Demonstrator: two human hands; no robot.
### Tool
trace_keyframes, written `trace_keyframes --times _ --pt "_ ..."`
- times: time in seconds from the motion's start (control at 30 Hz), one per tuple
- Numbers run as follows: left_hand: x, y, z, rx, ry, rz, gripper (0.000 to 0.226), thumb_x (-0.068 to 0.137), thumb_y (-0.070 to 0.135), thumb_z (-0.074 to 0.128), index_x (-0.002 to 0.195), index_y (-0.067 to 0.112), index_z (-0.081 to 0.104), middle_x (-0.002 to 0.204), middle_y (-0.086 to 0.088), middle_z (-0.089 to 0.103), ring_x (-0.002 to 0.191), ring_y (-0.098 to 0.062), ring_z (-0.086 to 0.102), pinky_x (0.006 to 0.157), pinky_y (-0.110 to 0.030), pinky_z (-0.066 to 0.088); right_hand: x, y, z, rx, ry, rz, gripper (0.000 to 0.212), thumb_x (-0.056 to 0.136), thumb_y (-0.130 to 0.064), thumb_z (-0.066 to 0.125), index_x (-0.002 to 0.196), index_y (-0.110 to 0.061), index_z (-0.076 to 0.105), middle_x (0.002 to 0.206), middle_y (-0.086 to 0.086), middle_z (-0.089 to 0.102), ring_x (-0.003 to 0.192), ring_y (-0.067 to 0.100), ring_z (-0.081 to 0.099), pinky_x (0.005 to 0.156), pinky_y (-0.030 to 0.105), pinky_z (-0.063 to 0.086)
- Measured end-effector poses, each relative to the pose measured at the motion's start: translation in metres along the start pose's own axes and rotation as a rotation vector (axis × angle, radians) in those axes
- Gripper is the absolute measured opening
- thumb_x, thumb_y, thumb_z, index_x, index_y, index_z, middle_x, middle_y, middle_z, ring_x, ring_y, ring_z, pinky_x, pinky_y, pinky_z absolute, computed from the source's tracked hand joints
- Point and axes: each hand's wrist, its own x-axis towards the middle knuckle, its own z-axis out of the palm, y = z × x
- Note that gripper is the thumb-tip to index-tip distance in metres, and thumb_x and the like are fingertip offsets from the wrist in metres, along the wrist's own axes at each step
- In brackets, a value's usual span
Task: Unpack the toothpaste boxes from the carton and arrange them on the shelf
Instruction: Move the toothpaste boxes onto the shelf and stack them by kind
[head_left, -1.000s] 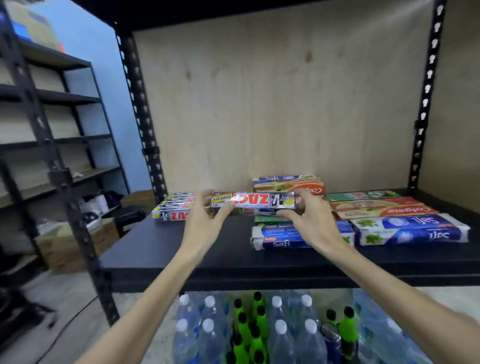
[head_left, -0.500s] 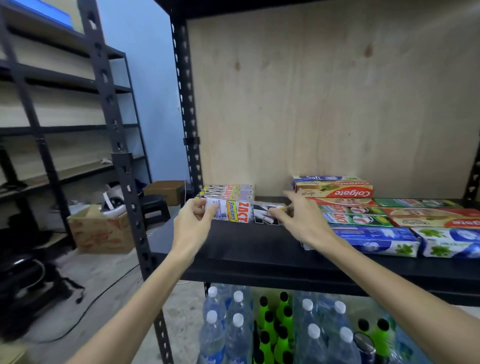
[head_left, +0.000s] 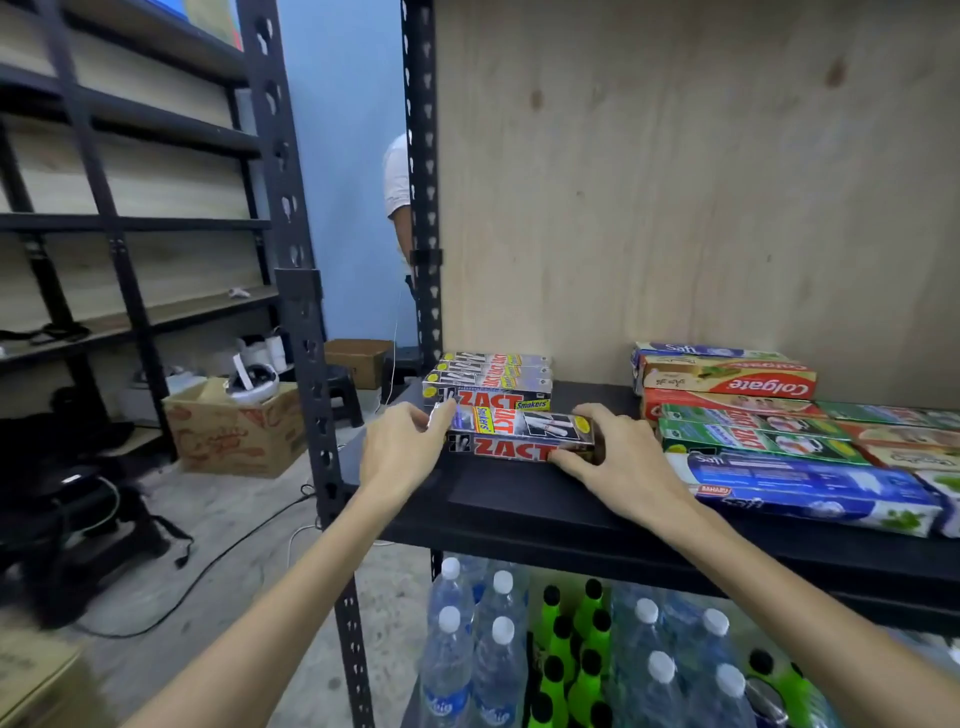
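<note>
Black shelf (head_left: 519, 499): Zact box (head_left: 519, 436) sits just in front of the Zact stack (head_left: 488, 382), left hand (head_left: 400, 452) pinching its left end, right hand (head_left: 618, 457) gripping its right end.

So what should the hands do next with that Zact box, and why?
Probably let go. The Zact box already lies on the black shelf, in front of the other Zact boxes. The left hand and right hand hold its two ends, so one small nudge back to line it up, then release.
</note>
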Motion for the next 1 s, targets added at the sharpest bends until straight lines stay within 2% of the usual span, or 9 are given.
trace_keyframes --times 0.1,0.23,0.33,0.47,0.57,0.67,0.8,0.9,1.0 --pt "-0.003 -0.009 0.006 0.006 0.043 0.033 0.055 0.094 0.066 0.05 0.106 0.013 0.062 0.104 -0.001 0.066 0.095 -0.018 0.063 0.084 -0.041 0.054 -0.008 -0.003 0.004 0.003 0.03 -0.005 0.056 0.089 -0.052 0.067 0.136 -0.025 0.052 0.121 0.005 0.053 0.118 0.023 0.04 0.096 0.036 0.039" --pt "-0.012 -0.012 0.005 0.023 0.032 0.106 0.058 0.09 0.061 0.059 0.125 0.017 0.045 0.119 0.003 0.037 0.107 -0.017 0.05 0.092 -0.035 0.048 -0.019 -0.008 0.007 0.072 0.029 -0.035 0.049 0.091 -0.048 0.064 0.129 -0.02 0.053 0.115 0.0 0.056 0.111 0.019 0.044 0.091 0.033 0.042" --pt "-0.026 -0.014 0.005 0.059 0.08 0.204 0.04 0.092 0.049 0.065 0.116 0.022 0.047 0.114 0.006 0.04 0.11 -0.016 0.05 0.092 -0.032 0.045 -0.028 -0.009 0.006 0.124 0.056 -0.029 0.046 0.09 -0.057 0.062 0.121 -0.024 0.057 0.107 -0.006 0.058 0.105 0.014 0.046 0.087 0.032 0.045" --pt "-0.05 -0.006 0.004 0.031 -0.025 0.277 0.045 0.084 0.08 0.049 0.095 0.037 0.057 0.093 0.019 0.062 0.095 -0.004 0.059 0.093 -0.042 0.049 -0.039 -0.017 -0.004 0.285 0.054 -0.053 0.042 0.093 -0.065 0.05 0.099 -0.028 0.069 0.095 -0.014 0.065 0.095 0.006 0.055 0.084 0.03 0.046" --pt "-0.074 0.005 0.004 -0.002 -0.074 0.267 0.061 0.076 0.091 0.045 0.1 0.036 0.056 0.098 0.021 0.062 0.102 -0.001 0.058 0.102 -0.04 0.044 -0.044 -0.024 -0.012 0.435 -0.037 -0.078 0.045 0.103 -0.047 0.042 0.094 -0.018 0.075 0.093 -0.006 0.072 0.092 0.006 0.061 0.089 0.033 0.047" --pt "-0.086 0.004 0.002 -0.018 -0.084 0.249 0.078 0.068 0.095 0.048 0.116 0.034 0.05 0.112 0.021 0.059 0.112 -0.005 0.055 0.101 -0.038 0.047 -0.045 -0.024 -0.015 0.485 -0.154 -0.126 0.033 0.099 -0.016 0.045 0.103 -0.027 0.076 0.099 -0.013 0.075 0.099 0.001 0.066 0.095 0.034 0.051" --pt "-0.092 0.004 -0.001 -0.015 -0.091 0.243 0.081 0.063 0.09 0.061 0.121 0.036 0.044 0.116 0.021 0.056 0.114 -0.004 0.053 0.097 -0.035 0.049 -0.043 -0.023 -0.018 0.502 -0.308 -0.229 0.054 0.088 0.007 0.041 0.112 -0.029 0.073 0.104 -0.014 0.075 0.105 0.005 0.067 0.095 0.031 0.053" --pt "-0.091 0.001 -0.004 -0.031 -0.073 0.277 0.066 0.066 0.077 0.069 0.114 0.037 0.045 0.109 0.022 0.056 0.107 -0.001 0.053 0.09 -0.034 0.051 -0.041 -0.019 -0.016 0.452 -0.321 -0.266 0.056 0.088 0.003 0.045 0.11 -0.041 0.072 0.111 -0.017 0.07 0.104 0.007 0.062 0.088 0.025 0.049" --pt "-0.087 -0.004 -0.016 -0.1 -0.151 0.291 0.051 0.073 0.058 0.077 0.113 0.041 0.051 0.109 0.02 0.054 0.106 0.001 0.056 0.082 -0.024 0.051 -0.039 -0.015 -0.01 0.44 -0.239 -0.245 0.04 0.095 -0.01 0.053 0.109 -0.045 0.068 0.11 -0.02 0.064 0.103 0.005 0.055 0.083 0.022 0.042"
